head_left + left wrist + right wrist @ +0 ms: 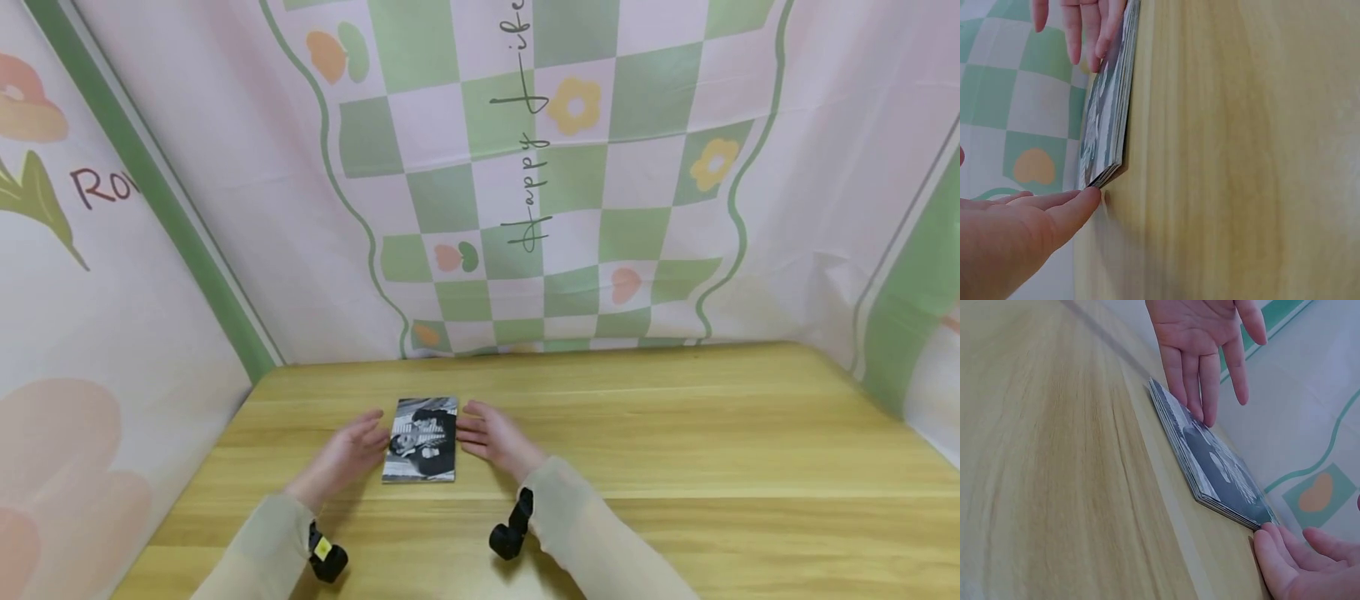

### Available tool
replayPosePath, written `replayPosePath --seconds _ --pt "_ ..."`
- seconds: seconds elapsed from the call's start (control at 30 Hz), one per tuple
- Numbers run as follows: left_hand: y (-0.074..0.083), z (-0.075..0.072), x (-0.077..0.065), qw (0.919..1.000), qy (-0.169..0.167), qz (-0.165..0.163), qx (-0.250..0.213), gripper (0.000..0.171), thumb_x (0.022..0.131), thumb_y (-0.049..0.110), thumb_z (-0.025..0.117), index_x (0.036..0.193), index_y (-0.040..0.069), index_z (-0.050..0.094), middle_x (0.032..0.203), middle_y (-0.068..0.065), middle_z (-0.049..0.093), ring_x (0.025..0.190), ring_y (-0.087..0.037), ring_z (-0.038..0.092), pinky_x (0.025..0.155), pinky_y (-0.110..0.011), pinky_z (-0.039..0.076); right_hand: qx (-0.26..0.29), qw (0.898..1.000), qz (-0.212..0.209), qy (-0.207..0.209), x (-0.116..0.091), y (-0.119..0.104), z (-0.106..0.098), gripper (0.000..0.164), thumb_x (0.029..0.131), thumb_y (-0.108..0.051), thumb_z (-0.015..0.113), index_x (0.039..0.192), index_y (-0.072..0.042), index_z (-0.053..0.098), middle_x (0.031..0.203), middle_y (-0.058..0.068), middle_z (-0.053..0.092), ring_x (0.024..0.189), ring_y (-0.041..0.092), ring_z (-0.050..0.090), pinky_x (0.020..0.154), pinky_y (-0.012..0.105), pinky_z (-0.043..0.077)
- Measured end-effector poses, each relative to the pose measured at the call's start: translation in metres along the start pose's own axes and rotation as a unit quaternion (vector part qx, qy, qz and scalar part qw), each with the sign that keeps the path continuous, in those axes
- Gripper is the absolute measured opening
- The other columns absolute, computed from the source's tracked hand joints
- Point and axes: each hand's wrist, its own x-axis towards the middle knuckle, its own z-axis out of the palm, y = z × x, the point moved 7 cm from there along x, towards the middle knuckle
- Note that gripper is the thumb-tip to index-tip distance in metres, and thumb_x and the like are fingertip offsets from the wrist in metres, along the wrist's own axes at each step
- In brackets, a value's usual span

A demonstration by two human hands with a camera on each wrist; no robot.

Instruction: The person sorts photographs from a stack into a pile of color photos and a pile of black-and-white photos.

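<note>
Black-and-white photo prints (422, 442) lie in a neat stack, flat on the wood-grain table (712, 450), a little left of center in the lower half of the head view. The top print shows dark clothing and striped patches, and its picture runs sideways in the frame. Both wrist views show several thin layers along the edge of the stack.

The 2 hands are apart, 1 on each side of the stack, with fingers extended rather than curled round it. The left hand (351, 454) is at its left edge and the right hand (495, 435) at its right edge. In the left wrist view, a left fingertip meets a lower corner of the stack; in the right wrist view, right fingertips meet the corner at lower right.

Pale long sleeves (592, 533) cover both forearms at the bottom of the head view, and a black wrist device (513, 527) sits by the right cuff. Another black device (327, 560), with a yellow patch, is under the left cuff.

Behind the table, a green-and-white checked cloth (573, 179) fills the upper middle, printed with flowers, hearts and the word "Happy". A flower-printed cloth (112, 308) hangs at left, bordered by a green stripe.
</note>
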Motion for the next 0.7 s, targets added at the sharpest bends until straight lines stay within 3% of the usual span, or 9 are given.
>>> replayPosePath --seconds 0.7 --pt "0.001 0.0025 0.0015 0.9988 0.023 0.012 -0.04 0.058 0.1 0.016 0.021 0.145 -0.012 -0.002 0.148 -0.04 0.004 0.139 -0.052 0.002 0.117 -0.055 0.003 0.022 1.0 0.004 0.015 -0.0012 -0.0009 0.0036 0.055 0.101 -0.025 0.029 0.142 0.012 0.026 0.142 0.036 0.033 0.131 0.047 0.035 0.112 0.05 0.034"
